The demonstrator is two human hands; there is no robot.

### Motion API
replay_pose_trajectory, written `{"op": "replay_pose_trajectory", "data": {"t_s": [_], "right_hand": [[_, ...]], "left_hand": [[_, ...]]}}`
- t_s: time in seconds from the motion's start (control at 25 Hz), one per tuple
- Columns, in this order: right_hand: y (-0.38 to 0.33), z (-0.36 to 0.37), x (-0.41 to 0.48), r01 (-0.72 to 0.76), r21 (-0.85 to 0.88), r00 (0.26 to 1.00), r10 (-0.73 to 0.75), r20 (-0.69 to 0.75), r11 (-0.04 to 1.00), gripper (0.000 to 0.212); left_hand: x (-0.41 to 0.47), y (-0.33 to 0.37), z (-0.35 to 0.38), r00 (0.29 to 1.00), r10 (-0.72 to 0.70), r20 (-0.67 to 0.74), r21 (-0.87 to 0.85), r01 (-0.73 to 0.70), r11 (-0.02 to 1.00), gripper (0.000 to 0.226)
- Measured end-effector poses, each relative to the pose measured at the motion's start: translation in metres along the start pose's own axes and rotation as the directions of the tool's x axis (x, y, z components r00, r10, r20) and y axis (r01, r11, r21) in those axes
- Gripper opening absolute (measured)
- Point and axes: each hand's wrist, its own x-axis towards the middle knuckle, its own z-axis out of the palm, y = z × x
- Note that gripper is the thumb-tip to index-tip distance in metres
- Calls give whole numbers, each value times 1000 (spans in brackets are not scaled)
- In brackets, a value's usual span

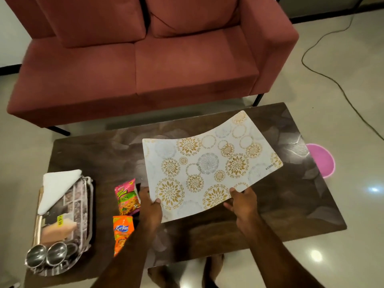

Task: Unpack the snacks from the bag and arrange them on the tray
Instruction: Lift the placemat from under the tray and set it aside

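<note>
From the head camera, both hands grip the near edge of a floral placemat point(209, 165): the left hand point(150, 206) pinches its near-left corner, the right hand point(242, 202) its near-right edge, thumbs on top. The mat sags in the middle and its far-right corner curls up, so it seems to be held partly off the dark table point(291, 204) rather than lying flat.

The step in hand looks like laying this mat down as a base. To do it well, I would lower the far edge first, let the sag settle onto the wood, then slide the hands outward to flatten the curl, keeping the mat square to the table's edges and clear of the packets.

Two snack packets already lie on the table just left of the mat: a pink-and-green packet point(126, 197), touching or nearly touching the left hand, and an orange Kurkure packet point(122, 231) partly hidden by the left forearm. The mat's near-left corner could sweep either packet if it shifts left.

At the table's left end sits a patterned tray point(83, 215) with a metal rim. It already carries a folded white cloth point(56, 186), a pale wrapped item with a yellow label point(58, 228) and two steel cups point(47, 255), which leaves little free room for snacks. No bag shows in this view.

Beyond the table stand a pink sofa point(145, 63), a cable on the floor point(332, 77) and a pink round object point(321, 160) partly behind the table's right end.
</note>
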Motion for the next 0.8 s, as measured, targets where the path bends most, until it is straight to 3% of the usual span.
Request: {"op": "replay_pose_trajectory", "data": {"t_s": [0.16,0.24,0.32,0.4,0.48,0.52,0.6,0.68,0.8], "right_hand": [[27,-12,67,-187,-19,982,186,-30,982,40],[38,-18,80,-278,-175,959,282,1,945,36],[44,-28,85,-245,-457,960,280,9,855,31],[45,-38,94,-26,-743,1000,30,-8,669,33],[39,-39,108,255,-892,936,-325,132,374,48],[35,-34,115,345,-913,890,-384,244,218,59],[26,-18,134,428,-904,872,-270,408,19,72],[30,-12,152,419,-903,893,-139,428,-93,75],[39,-21,164,408,-901,892,-147,428,-148,78]], "left_hand": [[47,-32,42,998,-58,-5,177,58,982,34],[67,-45,46,995,-94,-32,285,99,953,39],[80,-51,46,992,-101,-71,451,123,884,49],[83,-51,46,996,48,-76,730,23,683,68],[79,-48,59,968,208,139,871,-219,439,79],[76,-48,69,945,205,253,872,-315,376,80],[75,-52,92,939,105,328,865,-343,366,74],[74,-59,106,947,49,318,868,-311,386,72],[73,-68,110,947,46,318,857,-308,413,74]]}}
